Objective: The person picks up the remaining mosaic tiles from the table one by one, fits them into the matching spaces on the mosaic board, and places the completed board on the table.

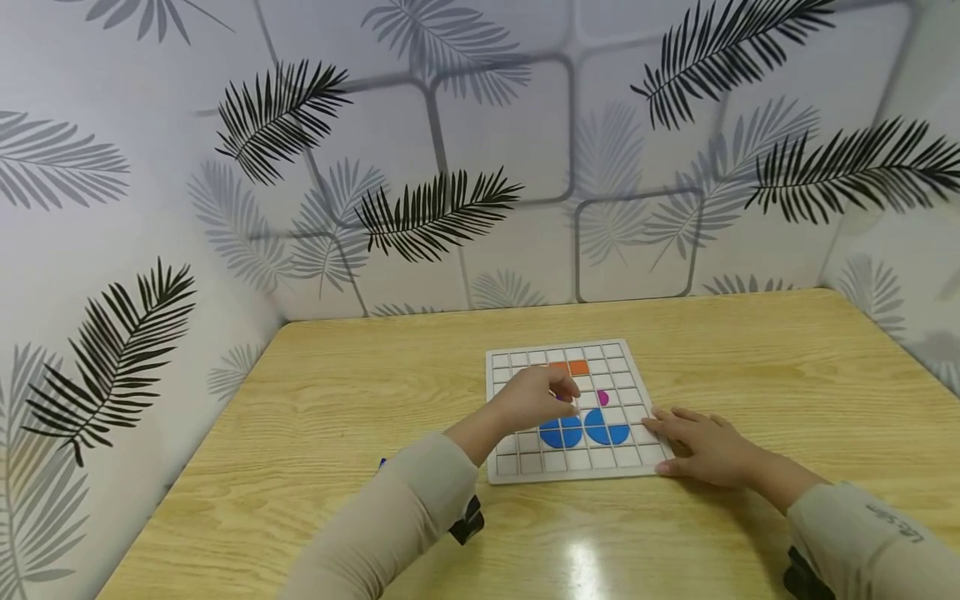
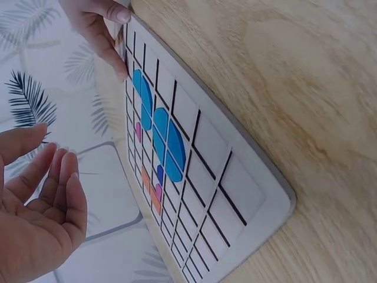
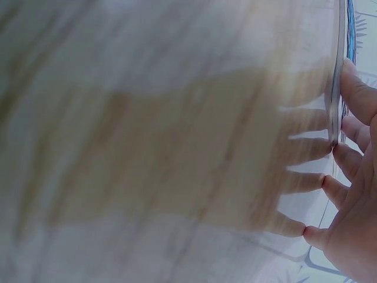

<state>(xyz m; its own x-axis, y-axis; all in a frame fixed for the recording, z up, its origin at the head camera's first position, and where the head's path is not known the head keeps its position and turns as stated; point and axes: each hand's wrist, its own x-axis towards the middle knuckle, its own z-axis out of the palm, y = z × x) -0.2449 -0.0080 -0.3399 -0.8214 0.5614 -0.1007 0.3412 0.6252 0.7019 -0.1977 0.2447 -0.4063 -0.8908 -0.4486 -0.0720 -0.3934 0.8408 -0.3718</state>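
A white square board (image 1: 507, 467) with a grid of tiles lies on the table. My left hand (image 1: 534, 396) hovers over its middle, fingers bent towards the thumb. The left wrist view shows a gap between thumb and fingers, with nothing visible in it. On the board are a blue circle (image 1: 561, 438), a blue three-quarter circle (image 1: 598, 432), orange squares (image 1: 578, 367) and a magenta half circle (image 1: 603, 398). Small dark blue (image 2: 159, 174) and pink (image 2: 158, 191) shapes sit near the orange. My right hand (image 1: 705, 450) rests at the board's right edge, fingers spread, touching it.
The wooden table (image 1: 360, 375) reaches back to a wall (image 1: 510, 258) with a leaf pattern. A small blue object (image 1: 382, 462) shows partly from behind my left sleeve. A black band (image 1: 468, 521) sits under the left forearm.
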